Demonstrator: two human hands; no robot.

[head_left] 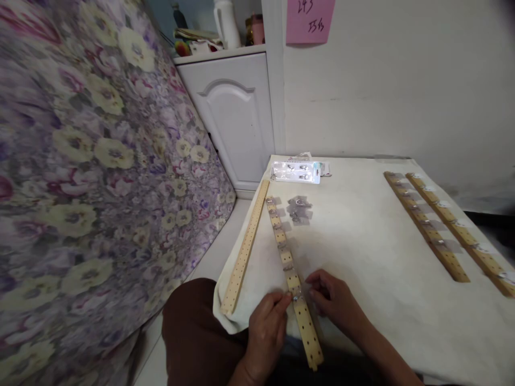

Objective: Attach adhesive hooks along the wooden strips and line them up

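Here the left hand (269, 324) is pinching the edge of a long, pale-yellow, perforated wooden strip (307, 325) beside a clear-and-silver clip (296, 296) — seemingly steadying it. Just across the strip, the right hand (336, 300) is curling half-open; whether it's gripping anything, I can't tell. Loose grey-and-silver clips (300, 208) are lying beyond both hands — presumably for easy reach.

On the table (350, 230), packaging (295, 174) lies behind the loose pieces (298, 210) and nearest strip (292, 279).
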